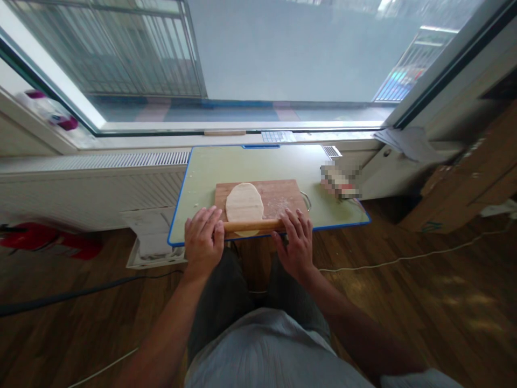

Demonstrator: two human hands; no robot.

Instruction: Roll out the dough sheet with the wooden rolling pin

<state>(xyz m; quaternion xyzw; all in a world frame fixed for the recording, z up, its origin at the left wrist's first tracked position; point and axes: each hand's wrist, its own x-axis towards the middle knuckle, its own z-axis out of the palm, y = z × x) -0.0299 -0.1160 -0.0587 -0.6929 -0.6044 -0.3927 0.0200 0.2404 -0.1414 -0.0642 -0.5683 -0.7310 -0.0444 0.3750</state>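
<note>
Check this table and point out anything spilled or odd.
Only minor mess: pale specks lie on the left of the green table, off the wooden board, and white powder is scattered right of the dough. The item at the table's right is pixelated, so I can't judge it.

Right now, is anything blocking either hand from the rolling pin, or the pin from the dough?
Nothing visible. The left hand and right hand rest on the rolling pin toward its ends, and the pin lies across the near part of the dough, with no object in between.
</note>
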